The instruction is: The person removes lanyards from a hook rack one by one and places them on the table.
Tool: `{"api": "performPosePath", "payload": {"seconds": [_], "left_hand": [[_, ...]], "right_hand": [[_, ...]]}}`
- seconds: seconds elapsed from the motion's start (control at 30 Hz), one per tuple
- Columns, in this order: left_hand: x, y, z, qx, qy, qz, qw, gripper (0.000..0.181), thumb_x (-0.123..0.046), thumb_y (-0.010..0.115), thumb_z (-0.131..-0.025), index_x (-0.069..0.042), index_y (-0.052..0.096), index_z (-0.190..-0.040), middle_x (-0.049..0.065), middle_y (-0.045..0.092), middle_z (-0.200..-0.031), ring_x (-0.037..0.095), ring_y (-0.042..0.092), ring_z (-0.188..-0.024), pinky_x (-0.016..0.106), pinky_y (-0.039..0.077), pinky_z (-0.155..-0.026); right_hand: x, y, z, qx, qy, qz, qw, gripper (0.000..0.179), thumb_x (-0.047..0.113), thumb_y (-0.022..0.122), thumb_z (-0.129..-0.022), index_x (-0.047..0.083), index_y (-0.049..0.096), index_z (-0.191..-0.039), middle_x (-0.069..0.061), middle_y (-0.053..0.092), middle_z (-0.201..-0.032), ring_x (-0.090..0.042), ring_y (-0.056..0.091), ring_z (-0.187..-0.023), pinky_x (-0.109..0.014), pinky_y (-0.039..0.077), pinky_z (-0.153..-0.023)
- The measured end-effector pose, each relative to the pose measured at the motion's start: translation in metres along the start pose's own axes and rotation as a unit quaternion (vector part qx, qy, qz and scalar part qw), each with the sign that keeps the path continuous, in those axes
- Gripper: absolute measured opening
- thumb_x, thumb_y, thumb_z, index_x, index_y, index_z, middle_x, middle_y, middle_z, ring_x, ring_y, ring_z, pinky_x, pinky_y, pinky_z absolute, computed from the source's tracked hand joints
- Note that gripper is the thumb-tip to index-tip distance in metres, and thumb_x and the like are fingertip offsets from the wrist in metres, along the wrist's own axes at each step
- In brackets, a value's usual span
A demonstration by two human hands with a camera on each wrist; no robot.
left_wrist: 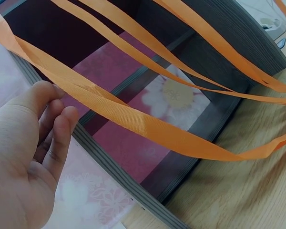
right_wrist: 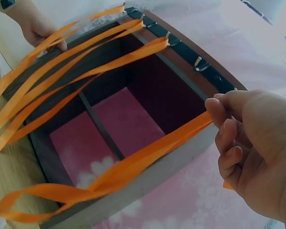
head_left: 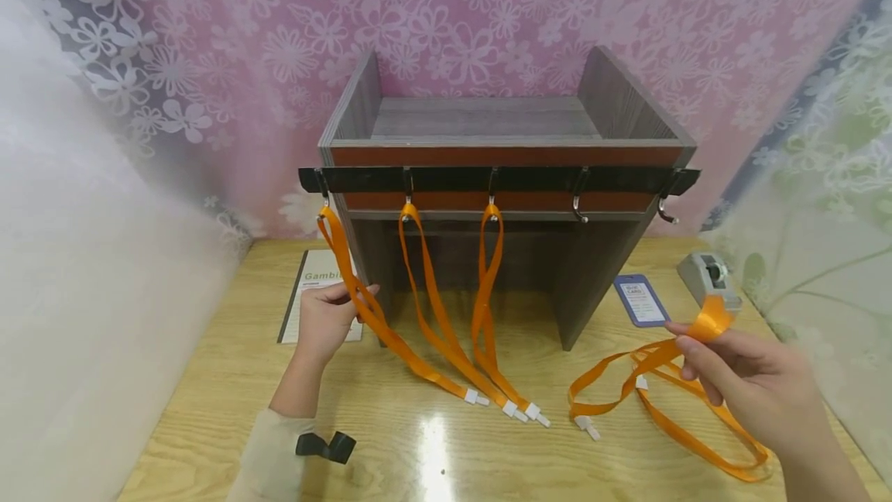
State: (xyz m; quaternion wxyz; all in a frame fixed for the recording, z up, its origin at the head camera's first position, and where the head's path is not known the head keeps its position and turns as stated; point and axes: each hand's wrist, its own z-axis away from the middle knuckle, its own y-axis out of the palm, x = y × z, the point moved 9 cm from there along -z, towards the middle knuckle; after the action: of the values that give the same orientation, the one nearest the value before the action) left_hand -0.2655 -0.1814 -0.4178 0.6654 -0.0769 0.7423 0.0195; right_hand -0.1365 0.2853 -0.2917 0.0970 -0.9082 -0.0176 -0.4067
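Note:
Three orange lanyards with white clips hang on hooks of a black rail (head_left: 536, 179). My left hand (head_left: 327, 324) is at the leftmost lanyard (head_left: 376, 324), fingers loosely bent and fingertips right at the strap's edge in the left wrist view. Between thumb and forefinger, my right hand (head_left: 756, 382) pinches the looped end of another orange lanyard (head_left: 712, 320), raised at the right. Its strap droops toward the table, with a white clip (head_left: 587, 428) at the lower end. Under that hand, a further orange lanyard (head_left: 686, 441) lies on the wood.
The rail runs across a grey wooden shelf unit (head_left: 606, 277); its two right hooks (head_left: 580, 211) carry nothing. A blue card holder (head_left: 641, 302) and a grey tape dispenser (head_left: 709, 279) are at the right. Behind my left hand lies a printed booklet (head_left: 320, 262).

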Motion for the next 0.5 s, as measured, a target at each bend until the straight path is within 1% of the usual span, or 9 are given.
{"api": "performPosePath", "payload": {"seconds": [0.03,0.07,0.17,0.2,0.23,0.37,0.4,0.43,0.5], "left_hand": [[0.0,0.0,0.0,0.0,-0.001,-0.002,1.0,0.029,-0.02,0.084,-0.082,0.006,0.078,-0.092,-0.003,0.067,-0.058,0.015,0.058,-0.057,0.023,0.036,-0.046],[0.0,-0.001,-0.001,0.0,-0.001,-0.003,1.0,0.028,-0.021,0.084,-0.082,0.005,0.078,-0.092,-0.003,0.067,-0.058,0.014,0.058,-0.056,0.023,0.036,-0.046],[-0.002,-0.001,-0.001,-0.001,0.009,-0.004,1.0,0.027,-0.022,0.085,-0.082,0.003,0.078,-0.089,-0.002,0.067,-0.058,0.013,0.056,-0.054,0.023,0.035,-0.045],[-0.003,-0.001,-0.001,-0.002,0.014,-0.004,0.9999,0.026,-0.022,0.085,-0.082,0.003,0.079,-0.088,-0.002,0.066,-0.057,0.013,0.055,-0.053,0.023,0.034,-0.044],[-0.004,-0.001,-0.001,-0.003,0.018,-0.003,0.9998,0.025,-0.022,0.085,-0.081,0.002,0.078,-0.087,-0.001,0.066,-0.057,0.012,0.053,-0.051,0.023,0.033,-0.043],[-0.005,-0.001,0.0,-0.003,0.025,0.005,0.9997,0.023,-0.02,0.085,-0.081,0.001,0.078,-0.085,-0.001,0.066,-0.056,0.01,0.044,-0.045,0.022,0.029,-0.041],[-0.004,-0.001,0.0,-0.003,0.023,0.006,0.9997,0.023,-0.02,0.085,-0.081,0.001,0.078,-0.085,-0.001,0.066,-0.057,0.011,0.045,-0.046,0.022,0.029,-0.041],[-0.004,-0.001,0.0,-0.002,0.021,0.008,0.9997,0.023,-0.02,0.085,-0.081,0.002,0.078,-0.085,-0.001,0.067,-0.057,0.011,0.046,-0.046,0.022,0.03,-0.041],[-0.003,0.0,0.0,-0.002,0.019,0.007,0.9998,0.023,-0.02,0.085,-0.082,0.002,0.079,-0.086,-0.002,0.067,-0.058,0.012,0.051,-0.049,0.022,0.034,-0.043]], "right_hand": [[-0.001,-0.001,0.002,0.001,0.002,0.023,0.9997,0.024,-0.033,0.054,-0.08,-0.018,0.068,-0.093,-0.002,0.067,-0.075,-0.007,0.047,-0.052,-0.025,0.03,-0.038],[-0.003,-0.003,0.003,0.0,0.014,0.056,0.9983,0.027,-0.032,0.055,-0.08,-0.014,0.07,-0.093,0.001,0.07,-0.078,-0.006,0.047,-0.051,-0.024,0.031,-0.038],[-0.009,-0.005,0.008,0.007,0.047,0.14,0.9889,0.032,-0.031,0.059,-0.079,-0.004,0.073,-0.087,0.008,0.072,-0.08,-0.004,0.051,-0.052,-0.023,0.033,-0.038],[-0.01,-0.005,0.01,0.012,0.052,0.148,0.9875,0.032,-0.031,0.059,-0.078,-0.004,0.073,-0.088,0.008,0.073,-0.082,-0.004,0.052,-0.052,-0.023,0.033,-0.038],[-0.013,-0.005,0.011,0.017,0.066,0.175,0.9821,0.034,-0.03,0.06,-0.078,0.0,0.074,-0.087,0.012,0.072,-0.081,-0.003,0.054,-0.053,-0.023,0.034,-0.038],[-0.02,-0.002,0.017,0.039,0.086,0.195,0.9763,0.033,-0.027,0.061,-0.081,0.001,0.073,-0.092,0.012,0.07,-0.077,-0.002,0.055,-0.054,-0.022,0.035,-0.039],[-0.022,-0.001,0.019,0.04,0.088,0.201,0.9748,0.031,-0.026,0.061,-0.081,0.0,0.073,-0.094,0.013,0.067,-0.073,-0.002,0.052,-0.051,-0.022,0.034,-0.038],[-0.025,-0.001,0.021,0.042,0.098,0.223,0.9689,0.031,-0.024,0.063,-0.082,0.002,0.074,-0.094,0.015,0.065,-0.07,-0.001,0.05,-0.05,-0.02,0.033,-0.039],[-0.028,0.002,0.025,0.045,0.104,0.23,0.9666,0.03,-0.022,0.064,-0.083,0.002,0.074,-0.098,0.014,0.061,-0.066,-0.002,0.045,-0.046,-0.019,0.031,-0.038]]}}
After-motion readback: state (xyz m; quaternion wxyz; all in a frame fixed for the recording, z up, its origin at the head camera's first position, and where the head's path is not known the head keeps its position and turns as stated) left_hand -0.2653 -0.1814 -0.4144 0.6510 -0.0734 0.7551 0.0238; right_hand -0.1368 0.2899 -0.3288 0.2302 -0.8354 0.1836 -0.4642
